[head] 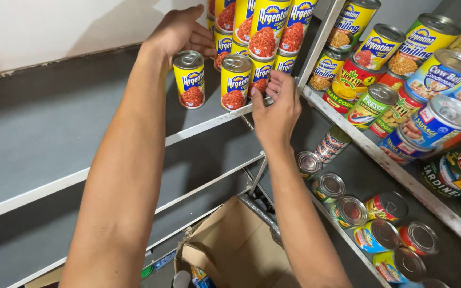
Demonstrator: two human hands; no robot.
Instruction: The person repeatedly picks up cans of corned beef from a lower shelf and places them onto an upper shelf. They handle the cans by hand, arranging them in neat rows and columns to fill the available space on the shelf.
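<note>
Stock shelf, canned goods, seen from above the hands. Left hand (180, 32): curled behind and over a yellow-labelled can (189, 79) standing upright and alone at the left end of its row on the grey shelf (54, 122); fingers rest against the can's top and far side, a loose closed grip rather than a full clamp. Right hand (274, 106): fingers bent against the lower cans of a yellow can stack (265, 32), touching near the white front rail (204, 125); whether it pinches a can or only steadies the row cannot be told. A second front can (236, 81) stands between the two hands, just beside the stack. Right bay: a slanted shelf of mixed cans (401, 85), packed close and tipped toward the viewer; a lower shelf of lying cans (369, 224) with silver lids showing. Near, below: an open cardboard box (230, 250). Risks, as judged: the stack rises several tiers and leans toward the front, so a nudge from the right hand could bring upper cans over the low rail and down toward the box or floor; the lone can sits close to the rail and could tip if pushed forward rather than sideways. Room: the shelf lies open and bare well to the left of the lone can; to the right an upright post (316, 42) closes the bay, and the stack leaves little slack there.
</note>
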